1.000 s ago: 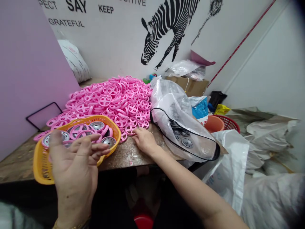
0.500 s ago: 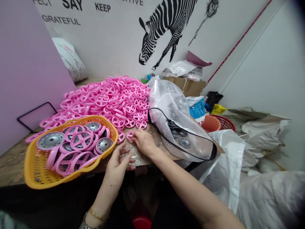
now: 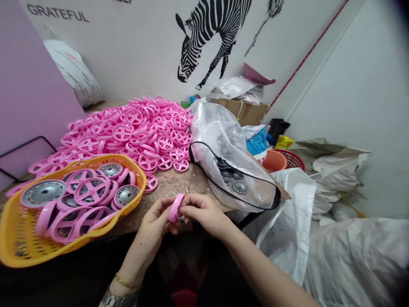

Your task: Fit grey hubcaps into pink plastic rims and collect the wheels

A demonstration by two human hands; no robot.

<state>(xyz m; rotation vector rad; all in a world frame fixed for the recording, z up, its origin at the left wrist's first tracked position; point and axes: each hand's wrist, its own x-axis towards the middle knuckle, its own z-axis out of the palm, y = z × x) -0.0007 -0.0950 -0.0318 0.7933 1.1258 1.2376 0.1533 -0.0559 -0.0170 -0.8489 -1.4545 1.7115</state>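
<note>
Black lettering (image 3: 57, 13) "GRATEFUL", on white wall (image 3: 134, 64)

The mottled brown worktop (image 3: 179, 187) carries a heap of pink plastic wheels (image 3: 128, 136) across its far left. Just in front of the heap sits a yellow plastic basket (image 3: 57, 252), and one loose pink wheel (image 3: 150, 183) lies beside the heap's front edge. A clear plastic bag (image 3: 220, 132) slumps against the heap's right side, with a cardboard box (image 3: 243, 111) farther back.
</note>
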